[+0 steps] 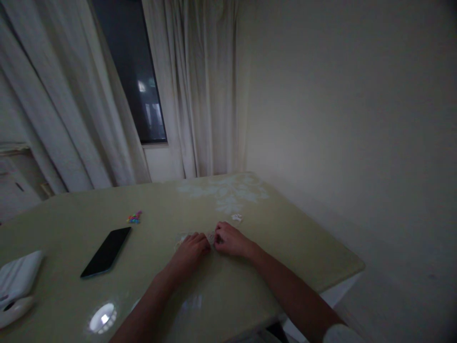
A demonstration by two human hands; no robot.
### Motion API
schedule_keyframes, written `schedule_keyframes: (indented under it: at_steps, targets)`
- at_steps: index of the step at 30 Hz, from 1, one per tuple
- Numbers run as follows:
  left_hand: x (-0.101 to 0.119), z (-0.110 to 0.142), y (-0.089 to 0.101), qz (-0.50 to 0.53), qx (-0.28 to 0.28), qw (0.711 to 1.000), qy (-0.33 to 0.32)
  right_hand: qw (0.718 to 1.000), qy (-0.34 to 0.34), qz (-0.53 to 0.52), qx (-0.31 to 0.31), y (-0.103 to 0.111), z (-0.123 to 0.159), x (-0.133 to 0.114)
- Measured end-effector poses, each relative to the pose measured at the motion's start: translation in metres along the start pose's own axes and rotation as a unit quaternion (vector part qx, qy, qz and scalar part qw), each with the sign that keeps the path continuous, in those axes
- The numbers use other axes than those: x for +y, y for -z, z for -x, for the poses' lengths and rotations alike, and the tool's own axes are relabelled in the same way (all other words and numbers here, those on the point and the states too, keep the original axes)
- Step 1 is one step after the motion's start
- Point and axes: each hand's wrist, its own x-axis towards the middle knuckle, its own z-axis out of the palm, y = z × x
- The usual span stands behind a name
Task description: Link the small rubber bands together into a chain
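Clock centred between the hands, 12 pointing away from the wearer. Both bare hands are low over the surface [303,257], fingertips nearly meeting.

Right hand [231,239]: at 3 o'clock, fingers curled; grip clenched, pinching the edge of a small pale piece [211,237]. Left hand [193,247]: at 9 o'clock, fingers bent downward beside the same piece; thumb hidden, so I cannot tell whether this grip is clenched or released. The piece sits at the clock centre, between the two sets of fingertips; its detail is too small and dim to resolve.

A see-through item with a yellowish part [179,241] shows beyond the left hand's fingers, toward 9 o'clock, partly covered by them. Small white bit [236,217]: about 2 o'clock, near the right hand but apart from it. Multicoloured cluster [134,218]: 10 o'clock, well apart. Dark phone [107,252]: roughly 9 o'clock, lying flat, screen black. White case [19,277] and rounded white object [14,312]: farther out, 8 to 9 o'clock. Pale leaf pattern [232,189]: 12 to 1 o'clock, near the far edge.
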Motion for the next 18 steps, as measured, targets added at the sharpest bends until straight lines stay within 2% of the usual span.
schedule_keyframes:
  at_steps: [3, 5, 9, 13, 18]
  targets:
    - [-0.0022, 0.0002, -0.0005, 0.007, -0.005, 1.000, -0.004, 1.000, 0.016, 0.005, 0.018, -0.0014, -0.0004, 0.0026]
    - [-0.0030, 0.0008, -0.0023, 0.009, -0.008, 1.000, -0.007, 0.999, 0.014, -0.030, 0.040, -0.0005, -0.0018, 0.0055]
    - [0.0000, 0.0038, -0.0040, 0.020, 0.003, 1.000, -0.004, 0.986, -0.038, -0.130, 0.098, 0.0040, -0.0056, 0.0092]
    - [0.0056, 0.0052, 0.0010, 0.057, 0.038, 0.998, 0.004, 0.977, -0.060, -0.164, 0.125, 0.0058, -0.0077, 0.0088]
    - [0.0044, 0.0014, 0.0029, 0.158, 0.105, 0.981, 0.030, 0.970, -0.055, -0.214, 0.106, 0.0036, -0.0077, 0.0066]
